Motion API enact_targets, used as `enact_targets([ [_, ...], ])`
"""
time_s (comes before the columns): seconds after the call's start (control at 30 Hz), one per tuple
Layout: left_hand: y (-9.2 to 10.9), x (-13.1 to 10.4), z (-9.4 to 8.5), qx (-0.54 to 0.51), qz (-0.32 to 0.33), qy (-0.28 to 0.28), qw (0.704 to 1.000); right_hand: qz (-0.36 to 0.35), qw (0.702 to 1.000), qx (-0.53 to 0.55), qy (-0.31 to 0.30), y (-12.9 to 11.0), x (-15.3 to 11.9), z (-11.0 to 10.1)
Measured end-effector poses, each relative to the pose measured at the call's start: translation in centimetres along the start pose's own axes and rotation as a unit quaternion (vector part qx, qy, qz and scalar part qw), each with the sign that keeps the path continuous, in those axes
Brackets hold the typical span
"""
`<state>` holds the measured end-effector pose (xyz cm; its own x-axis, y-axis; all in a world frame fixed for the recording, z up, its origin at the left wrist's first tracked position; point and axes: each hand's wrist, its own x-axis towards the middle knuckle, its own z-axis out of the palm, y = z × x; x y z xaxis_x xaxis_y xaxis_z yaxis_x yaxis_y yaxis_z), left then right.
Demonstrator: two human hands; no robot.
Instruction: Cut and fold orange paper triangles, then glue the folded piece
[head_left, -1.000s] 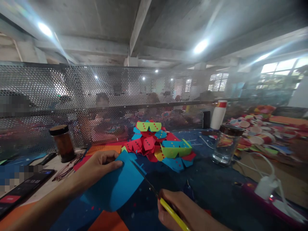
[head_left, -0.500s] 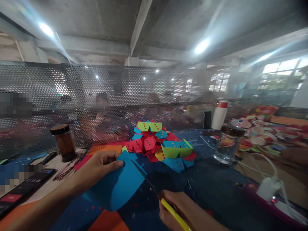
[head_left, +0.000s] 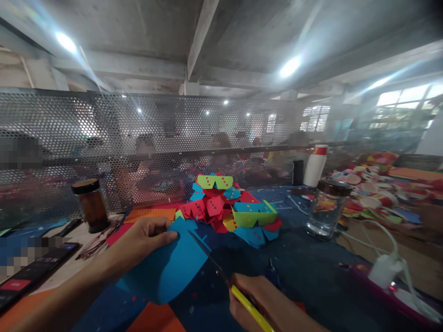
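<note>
Between thumb and fingers, my left hand [head_left: 155, 234] pinches the upper edge of a blue sheet of paper [head_left: 173, 272], which hangs bent over the dark blue tabletop. My right hand [head_left: 256, 295] is wrapped around the yellow handle of a pair of scissors [head_left: 242, 297]. The blades point up and left, and their tips lie at the blue sheet's right edge. Just beyond is a pile of cut paper masks [head_left: 212, 207] in red, blue, yellow and lime green, marked with small dots. An orange sheet [head_left: 157, 318] lies at the near edge, below the blue one.
A brown jar [head_left: 92, 207] and a phone [head_left: 38, 276] are at left. On the right stand a clear glass jar [head_left: 325, 212], stacked paper cups [head_left: 315, 166] and a purple power strip [head_left: 377, 295] with cables. A perforated metal screen [head_left: 166, 152] crosses behind; people show dimly through it.
Almost nothing differs. Both hands, the blue sheet and the scissors keep their places; at the far right edge, another person's hand has shifted out of its earlier spot.
</note>
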<state>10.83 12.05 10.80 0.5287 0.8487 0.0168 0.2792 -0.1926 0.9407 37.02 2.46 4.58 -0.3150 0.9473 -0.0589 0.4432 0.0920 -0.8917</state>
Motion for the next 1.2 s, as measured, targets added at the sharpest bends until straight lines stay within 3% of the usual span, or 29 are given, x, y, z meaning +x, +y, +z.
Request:
enact_targets([
  [0.33, 0.3, -0.1, 0.1, 0.014, -0.002, 0.003, 1.000, 0.025, 0.999, 0.038, 0.007, 0.1, 0.1, -0.1],
  [0.63, 0.2, -0.2, 0.0, 0.012, -0.002, 0.011, 1.000, 0.131, 0.962, 0.239, -0.016, 1.3, 1.0, 0.7],
  [0.93, -0.1, 0.0, -0.1, 0.004, 0.004, -0.004, 1.000, 0.157, 0.967, 0.200, -0.034, 0.9, 1.0, 0.7],
  [1.1, -0.1, -0.1, -0.1, 0.024, 0.008, -0.003, 1.000, 0.132, 0.974, 0.177, -0.049, 1.6, 1.4, 1.0],
  [1.2, 0.1, -0.2, 0.0, 0.024, 0.004, -0.002, 1.000, 0.092, 0.990, 0.105, -0.036, 1.2, 1.2, 0.9],
])
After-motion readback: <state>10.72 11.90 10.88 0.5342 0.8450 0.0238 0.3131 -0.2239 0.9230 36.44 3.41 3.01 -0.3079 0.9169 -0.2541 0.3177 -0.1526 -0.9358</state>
